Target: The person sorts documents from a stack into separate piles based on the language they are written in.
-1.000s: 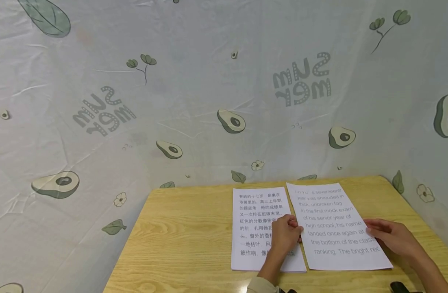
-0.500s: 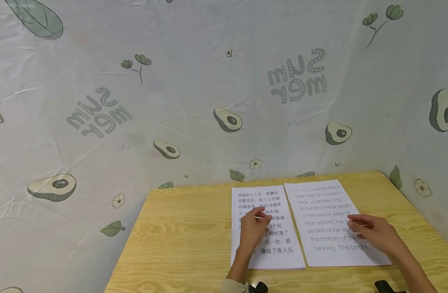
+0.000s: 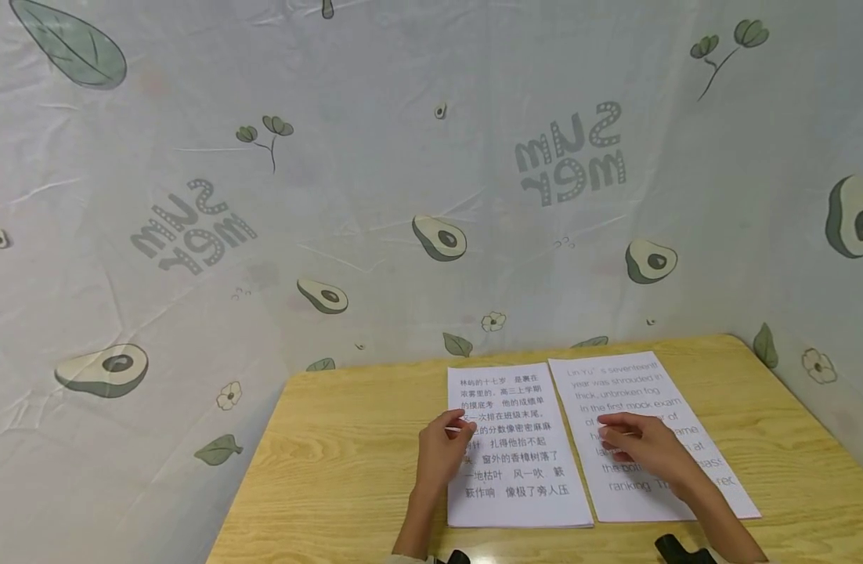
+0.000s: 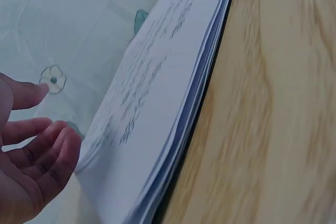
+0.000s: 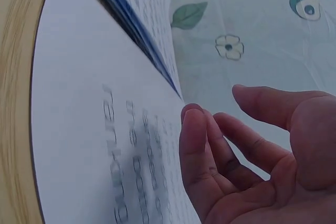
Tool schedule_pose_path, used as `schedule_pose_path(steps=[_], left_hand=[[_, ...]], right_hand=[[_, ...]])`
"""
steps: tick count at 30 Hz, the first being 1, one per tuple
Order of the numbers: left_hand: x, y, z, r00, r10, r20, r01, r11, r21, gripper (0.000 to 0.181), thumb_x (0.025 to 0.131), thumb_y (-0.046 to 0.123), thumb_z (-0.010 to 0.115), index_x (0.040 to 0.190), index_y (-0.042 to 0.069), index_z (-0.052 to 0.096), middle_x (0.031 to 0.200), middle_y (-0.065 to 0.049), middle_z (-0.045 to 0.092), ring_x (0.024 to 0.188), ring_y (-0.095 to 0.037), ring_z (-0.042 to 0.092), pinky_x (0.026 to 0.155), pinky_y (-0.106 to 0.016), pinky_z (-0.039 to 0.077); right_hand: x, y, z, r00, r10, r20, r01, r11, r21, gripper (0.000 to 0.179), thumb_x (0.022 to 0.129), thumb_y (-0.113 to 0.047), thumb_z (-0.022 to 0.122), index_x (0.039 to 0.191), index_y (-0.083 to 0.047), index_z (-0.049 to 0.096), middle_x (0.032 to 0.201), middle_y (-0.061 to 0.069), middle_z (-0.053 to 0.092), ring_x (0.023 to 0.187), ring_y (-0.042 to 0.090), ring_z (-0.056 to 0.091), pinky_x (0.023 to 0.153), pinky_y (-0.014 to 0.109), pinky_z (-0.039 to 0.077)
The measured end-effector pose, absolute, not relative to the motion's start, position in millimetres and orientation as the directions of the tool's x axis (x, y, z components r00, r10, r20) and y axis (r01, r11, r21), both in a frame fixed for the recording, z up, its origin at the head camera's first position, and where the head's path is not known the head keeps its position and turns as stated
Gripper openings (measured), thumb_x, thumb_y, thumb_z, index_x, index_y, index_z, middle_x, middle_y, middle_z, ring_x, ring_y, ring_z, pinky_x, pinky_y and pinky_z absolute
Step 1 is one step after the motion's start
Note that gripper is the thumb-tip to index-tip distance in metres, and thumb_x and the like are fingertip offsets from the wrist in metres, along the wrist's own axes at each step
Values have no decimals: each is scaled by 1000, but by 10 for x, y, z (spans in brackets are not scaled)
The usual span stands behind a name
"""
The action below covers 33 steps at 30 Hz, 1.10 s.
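White printed paper lies in two stacks on the wood-grain table [image 3: 333, 470], the far ends close to the table's far edge. The left stack [image 3: 512, 442] bears Chinese characters. The right stack [image 3: 632, 392] bears English text and lies nearer the table's far right corner; a narrow gap separates the two.

Hand state: the left hand [image 3: 442, 446] is at the left side of the left stack, fingers loosely bent, thumb well clear of them, holding nothing. The right hand [image 3: 639, 442] is over the right stack, thumb and fingers likewise apart, nothing between them. Contact with the paper cannot be confirmed.

Recommended handling: support a stack by opposite sides. Apply even, low pressure so that upper and lower sheets travel together; the left stack's sheets look slightly uneven along one edge. Avoid pushing from above, as the top sheet could slide.
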<state>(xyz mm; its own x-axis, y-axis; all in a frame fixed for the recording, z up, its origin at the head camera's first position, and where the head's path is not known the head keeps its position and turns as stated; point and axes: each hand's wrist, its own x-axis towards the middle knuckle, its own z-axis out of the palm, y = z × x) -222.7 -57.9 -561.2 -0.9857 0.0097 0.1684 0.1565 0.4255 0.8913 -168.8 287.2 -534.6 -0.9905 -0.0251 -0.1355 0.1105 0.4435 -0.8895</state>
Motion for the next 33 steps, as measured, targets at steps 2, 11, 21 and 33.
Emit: schedule_pose_path(steps=[2,11,21,33], left_hand=[[-2225,-660,-5635,-985,-7,170,149,453,879,37,96,20,80,127,0,75,100,-3,77,84,-9,69,71,-21,57],[-2264,-889,-5687,-985,-52,164,121,468,875,35,96,17,79,125,-3,75,101,-7,76,86,-15,72,70,-22,58],[-2272,-943,-5754,-988,-17,155,125,507,853,33,97,17,78,122,-4,77,97,-5,77,88,-15,72,74,-25,59],[-2254,-896,-5725,-984,13,179,149,622,769,22,94,15,80,111,1,82,94,-4,72,84,-11,62,73,-25,52]], right_hand=[[-1710,2783,-5363,-990,-24,-137,112,439,-891,50,108,-24,65,144,10,59,122,19,75,98,16,74,79,27,64],[-1765,2509,-5441,-994,-6,-111,94,484,-870,51,106,-22,66,145,10,59,116,18,77,88,16,74,72,26,61],[-1797,2358,-5490,-998,20,-67,65,616,-785,48,102,-24,71,138,7,67,106,10,78,80,13,68,65,25,51],[-1859,2260,-5514,-1000,12,-19,22,689,-724,44,96,-19,75,130,9,71,100,7,78,87,16,71,68,25,52]])
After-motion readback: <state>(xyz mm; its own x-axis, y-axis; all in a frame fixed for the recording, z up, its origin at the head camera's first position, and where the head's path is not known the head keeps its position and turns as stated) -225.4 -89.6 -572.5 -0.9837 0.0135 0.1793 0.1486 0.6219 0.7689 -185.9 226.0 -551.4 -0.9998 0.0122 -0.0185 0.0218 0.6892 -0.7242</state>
